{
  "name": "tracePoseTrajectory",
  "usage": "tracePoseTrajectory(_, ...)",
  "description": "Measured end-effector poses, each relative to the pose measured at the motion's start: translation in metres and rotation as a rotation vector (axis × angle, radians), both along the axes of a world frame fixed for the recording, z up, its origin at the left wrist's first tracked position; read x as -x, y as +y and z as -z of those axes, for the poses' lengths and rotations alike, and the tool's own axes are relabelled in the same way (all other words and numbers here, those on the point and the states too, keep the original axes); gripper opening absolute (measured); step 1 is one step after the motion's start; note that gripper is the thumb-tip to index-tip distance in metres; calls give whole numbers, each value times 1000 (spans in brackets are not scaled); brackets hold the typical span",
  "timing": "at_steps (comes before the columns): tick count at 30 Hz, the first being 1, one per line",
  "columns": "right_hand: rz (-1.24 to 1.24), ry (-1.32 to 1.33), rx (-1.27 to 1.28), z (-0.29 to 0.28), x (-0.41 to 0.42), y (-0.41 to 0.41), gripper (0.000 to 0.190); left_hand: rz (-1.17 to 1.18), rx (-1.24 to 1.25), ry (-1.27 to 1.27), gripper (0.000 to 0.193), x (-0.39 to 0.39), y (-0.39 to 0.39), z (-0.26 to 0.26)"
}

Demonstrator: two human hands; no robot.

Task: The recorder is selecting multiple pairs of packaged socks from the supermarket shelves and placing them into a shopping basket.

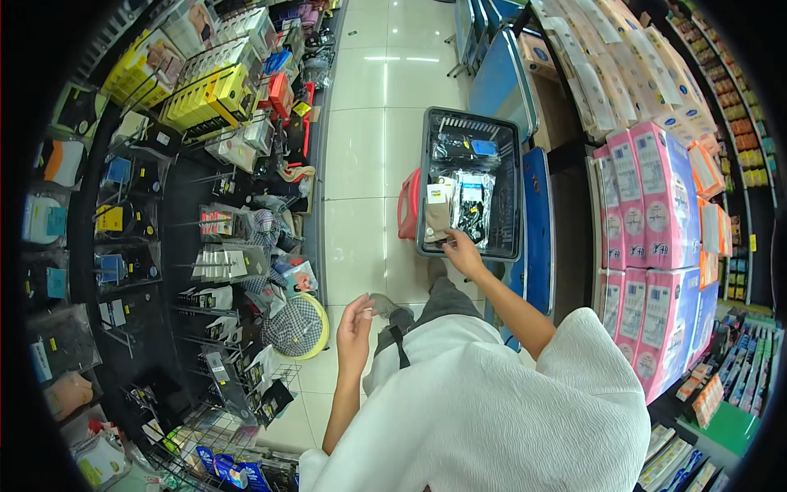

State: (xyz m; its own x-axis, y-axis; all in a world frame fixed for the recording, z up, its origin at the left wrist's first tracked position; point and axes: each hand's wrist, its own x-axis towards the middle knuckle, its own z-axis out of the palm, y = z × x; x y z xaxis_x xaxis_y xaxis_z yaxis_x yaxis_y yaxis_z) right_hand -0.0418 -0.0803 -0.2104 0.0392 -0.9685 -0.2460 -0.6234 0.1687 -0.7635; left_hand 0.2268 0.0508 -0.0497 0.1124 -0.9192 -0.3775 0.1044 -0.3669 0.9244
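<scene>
A dark grey plastic shopping basket [521, 184] stands ahead of me, on top of a red plastic stool [408, 206]. Inside it are a beige pair of socks with a white card [438, 215], clear-wrapped black packets [472, 206] and more packaged goods with a blue label [484, 147]. My right hand [461, 252] is at the basket's near rim, fingers bent beside the lower end of the beige socks; whether it grips anything is unclear. My left hand [355, 332] is raised over the aisle, empty, fingers loosely curled and apart.
Racks of packaged underwear [237, 92] and socks [240, 261] line the left side. A round checked item with yellow trim [298, 326] sits low at their edge. Blue folding tables [536, 227] lean at the right, before stacked pink tissue packs [652, 203]. Tiled floor [356, 246] runs between.
</scene>
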Motion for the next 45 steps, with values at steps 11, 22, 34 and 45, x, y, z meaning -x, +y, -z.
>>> tracePoseTrajectory(11,94,293,-457,138,129,-53,41,-103,-170,-12,33,120,-42,5)
tracePoseTrajectory(22,411,185,-439,132,115,-87,50,-82,-301,-11,33,210,-77,-9)
tracePoseTrajectory(34,294,-13,-415,138,123,-89,38,83,-309,-111,33,225,-118,1)
tracePoseTrajectory(45,-31,-578,-351,-7,109,-70,43,-50,-233,-249,38,186,-93,33)
